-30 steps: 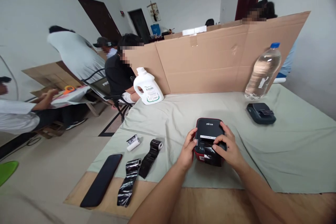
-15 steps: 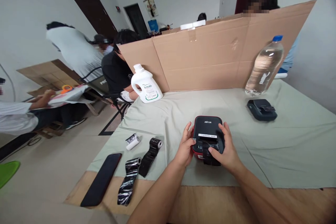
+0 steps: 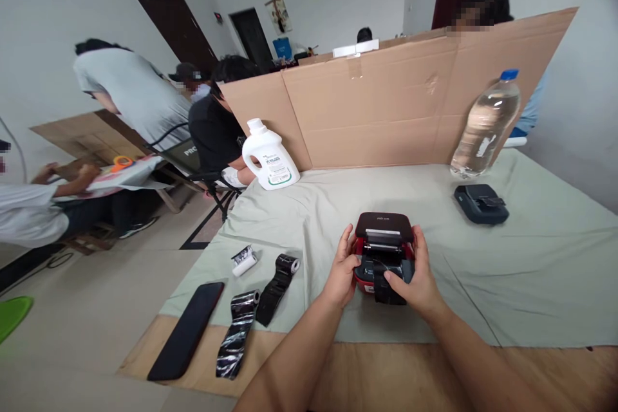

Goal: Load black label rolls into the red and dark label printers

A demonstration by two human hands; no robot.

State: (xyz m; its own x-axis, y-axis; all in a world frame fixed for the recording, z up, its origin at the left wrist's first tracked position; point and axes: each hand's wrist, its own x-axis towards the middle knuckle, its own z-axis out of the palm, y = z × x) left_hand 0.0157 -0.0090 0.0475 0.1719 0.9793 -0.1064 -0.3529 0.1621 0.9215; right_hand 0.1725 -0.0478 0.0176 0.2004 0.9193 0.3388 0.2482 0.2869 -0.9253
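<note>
A black and red label printer [image 3: 384,257] rests on the cloth with its lid [image 3: 383,221] raised, showing a red inside edge. My left hand [image 3: 342,270] grips its left side, thumb on the front corner. Around its right side my right hand [image 3: 419,273] is closed, the thumb lying on a black label strip [image 3: 386,283] that hangs out over the front. What sits inside the printer is mostly hidden. To the left lie two partly unrolled black label rolls [image 3: 237,331] and a small white roll [image 3: 244,262].
A long dark case [image 3: 187,329] lies at the front left edge. A second, dark printer [image 3: 481,203] sits at right, near a clear water bottle [image 3: 487,125]. A white jug [image 3: 270,161] stands before the upright cardboard panel [image 3: 367,116]. Other people sit or stand beyond.
The printer's lid has swung up from closed to open. My right fingers have come off the lid's edge onto the printer's right side. My left hand has hardly moved.
</note>
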